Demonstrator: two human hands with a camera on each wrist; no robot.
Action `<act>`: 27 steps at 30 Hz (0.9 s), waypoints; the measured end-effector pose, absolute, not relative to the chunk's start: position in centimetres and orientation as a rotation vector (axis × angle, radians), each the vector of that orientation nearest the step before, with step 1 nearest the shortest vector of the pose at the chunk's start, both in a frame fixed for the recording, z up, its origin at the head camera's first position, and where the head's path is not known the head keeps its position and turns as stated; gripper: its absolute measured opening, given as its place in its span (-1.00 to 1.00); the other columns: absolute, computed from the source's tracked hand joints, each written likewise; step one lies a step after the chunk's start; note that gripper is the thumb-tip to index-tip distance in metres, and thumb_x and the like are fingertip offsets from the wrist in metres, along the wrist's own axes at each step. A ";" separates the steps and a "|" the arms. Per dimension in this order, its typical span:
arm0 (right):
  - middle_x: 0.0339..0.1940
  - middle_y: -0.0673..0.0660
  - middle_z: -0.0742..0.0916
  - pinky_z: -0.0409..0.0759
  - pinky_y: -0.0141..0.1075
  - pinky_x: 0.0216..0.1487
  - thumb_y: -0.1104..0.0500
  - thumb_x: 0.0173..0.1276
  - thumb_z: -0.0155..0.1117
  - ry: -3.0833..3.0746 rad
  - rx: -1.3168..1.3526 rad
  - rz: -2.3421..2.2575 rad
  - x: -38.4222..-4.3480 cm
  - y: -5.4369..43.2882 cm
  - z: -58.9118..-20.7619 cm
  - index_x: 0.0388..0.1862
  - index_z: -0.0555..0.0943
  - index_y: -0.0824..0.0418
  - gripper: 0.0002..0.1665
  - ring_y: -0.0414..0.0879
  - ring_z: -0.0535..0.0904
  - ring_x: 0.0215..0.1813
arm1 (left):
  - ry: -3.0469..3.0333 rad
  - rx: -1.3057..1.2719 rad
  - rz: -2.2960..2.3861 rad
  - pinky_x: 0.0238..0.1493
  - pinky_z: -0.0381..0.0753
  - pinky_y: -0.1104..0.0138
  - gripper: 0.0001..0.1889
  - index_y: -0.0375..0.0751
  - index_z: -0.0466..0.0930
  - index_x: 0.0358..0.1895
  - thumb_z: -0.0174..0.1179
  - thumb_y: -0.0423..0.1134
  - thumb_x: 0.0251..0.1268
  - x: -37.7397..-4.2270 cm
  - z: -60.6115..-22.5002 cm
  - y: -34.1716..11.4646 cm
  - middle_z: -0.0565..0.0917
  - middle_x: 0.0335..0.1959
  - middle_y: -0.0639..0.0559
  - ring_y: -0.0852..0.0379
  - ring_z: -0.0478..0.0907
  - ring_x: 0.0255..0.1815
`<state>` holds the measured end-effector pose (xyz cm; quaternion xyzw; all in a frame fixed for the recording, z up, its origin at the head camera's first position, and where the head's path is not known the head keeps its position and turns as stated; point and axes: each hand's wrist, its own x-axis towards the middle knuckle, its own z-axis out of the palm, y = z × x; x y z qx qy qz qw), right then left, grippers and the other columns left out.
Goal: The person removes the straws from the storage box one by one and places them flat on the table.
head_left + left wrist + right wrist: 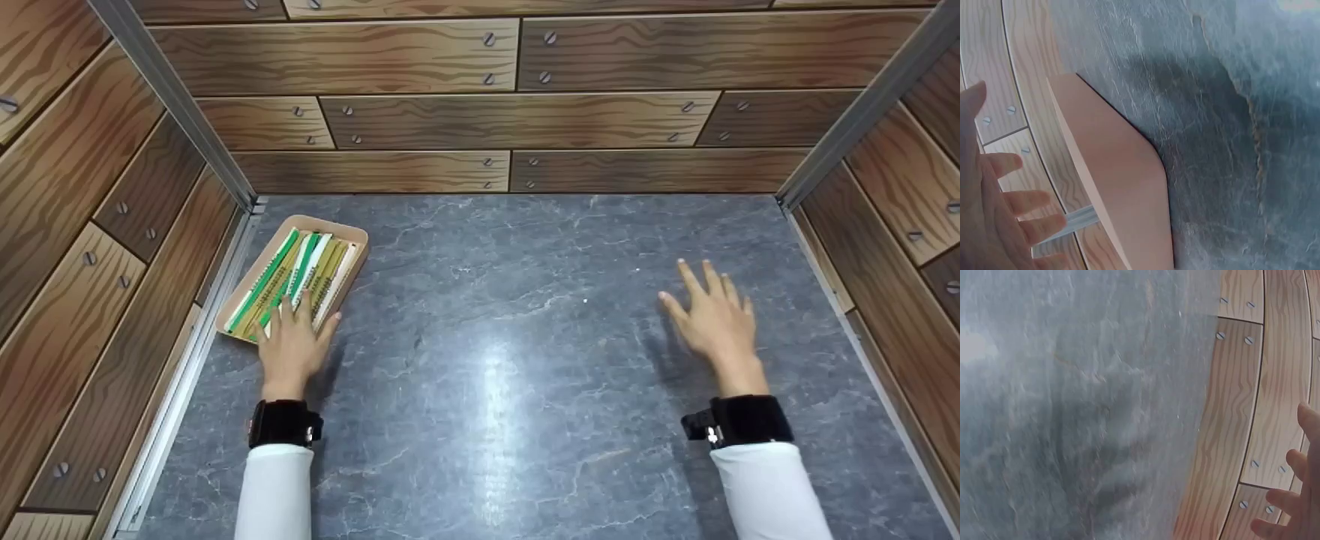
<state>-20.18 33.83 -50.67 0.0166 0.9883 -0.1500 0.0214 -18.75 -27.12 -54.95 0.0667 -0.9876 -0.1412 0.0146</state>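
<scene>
My left hand (291, 346) is spread over the near end of a tan tray (358, 234) at the left; whether it touches the tray I cannot tell. Inside the tray lie several long, thin strips (324, 268) in green, white and olive-gold, some with dark spiral-like marks along them. The left wrist view shows the tray's outer side (1123, 163) beside the hand's fingers, which hold nothing. Far to the right, my right hand (716, 322) is held over the grey surface with fingers apart and nothing in it. Its fingers also show at the edge of the right wrist view.
The grey marbled tabletop (525, 315) spreads between both hands, with a bright glare in its middle. Wood-patterned panels (420, 120) enclose it at the back, left and right. Metal posts (847, 112) stand at the back corners. Black bands (750, 420) with cameras sit on both wrists.
</scene>
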 end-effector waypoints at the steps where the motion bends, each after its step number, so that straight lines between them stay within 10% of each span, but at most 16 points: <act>1: 0.58 0.36 -0.07 -0.28 0.48 0.28 -0.44 0.46 -0.32 3.056 0.046 -0.472 -20.1 33.6 -50.8 0.63 -0.15 -0.09 -0.09 0.51 -0.17 0.48 | -3.080 0.212 -0.451 0.37 -0.26 -0.33 -0.06 -0.24 0.00 0.56 -0.34 0.45 0.38 -18.7 -55.0 -27.1 0.03 0.49 -0.46 -0.44 -0.02 0.46; 18: 0.57 0.36 0.05 0.06 0.57 0.11 -0.44 0.46 -0.30 2.961 -0.033 -0.488 -19.5 29.6 -53.4 0.63 -0.08 -0.09 -0.11 0.50 0.03 0.44 | -3.126 0.241 -0.410 0.18 0.29 -0.26 -0.46 -0.55 0.51 -0.02 0.19 -0.01 0.32 -17.8 -56.4 -25.5 0.61 -0.09 -0.48 -0.43 0.53 0.00; 27: 0.56 0.35 0.10 0.10 0.55 0.13 -0.47 0.43 -0.32 2.935 -0.105 -0.499 -19.1 27.2 -54.1 0.63 -0.04 -0.07 -0.08 0.46 0.05 0.46 | -3.101 0.234 -0.456 0.07 0.39 -0.25 -0.52 -0.49 0.52 0.07 0.20 -0.09 0.31 -17.5 -57.0 -22.5 0.59 -0.06 -0.45 -0.42 0.54 -0.04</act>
